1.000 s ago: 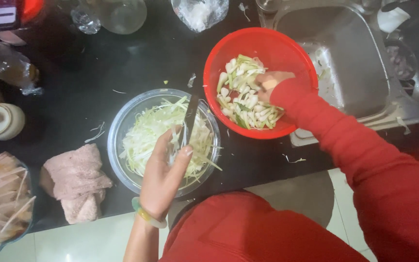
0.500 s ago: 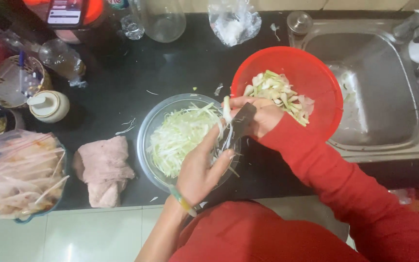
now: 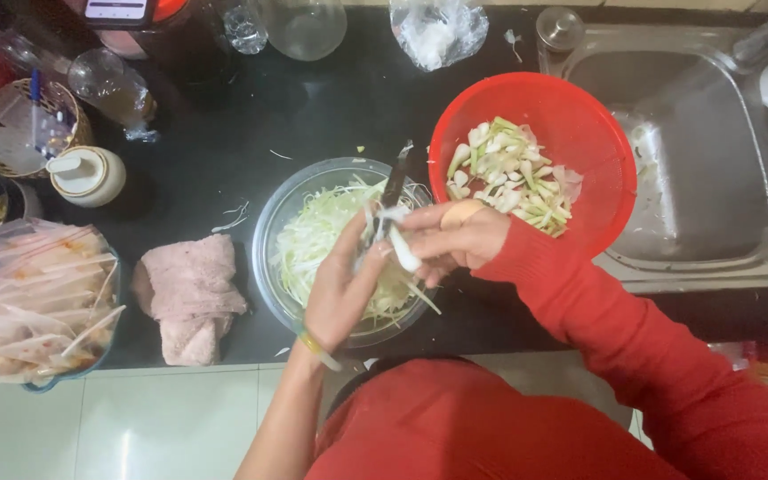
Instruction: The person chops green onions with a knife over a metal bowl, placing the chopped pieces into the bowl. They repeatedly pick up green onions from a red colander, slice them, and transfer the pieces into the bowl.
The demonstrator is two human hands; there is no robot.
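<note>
The right hand (image 3: 455, 238), a second ago down among the cut pieces in the round red plastic basin (image 3: 580, 124), has come across to meet the left hand (image 3: 344, 289) above the clear glass bowl of pale shredded vegetable (image 3: 313, 244). It now pinches a white scallion piece (image 3: 402, 249) against the dark-handled knife (image 3: 393, 191), which the left hand grips closed, its blade pointing away from the body. More white and green pieces lie in the basin, just beside the steel sink (image 3: 713, 178). On the black surface (image 3: 224, 151), a slab of pale raw meat (image 3: 188, 293) sits left of the bowl. The shift suggests slicing a fresh piece over the bowl.
</note>
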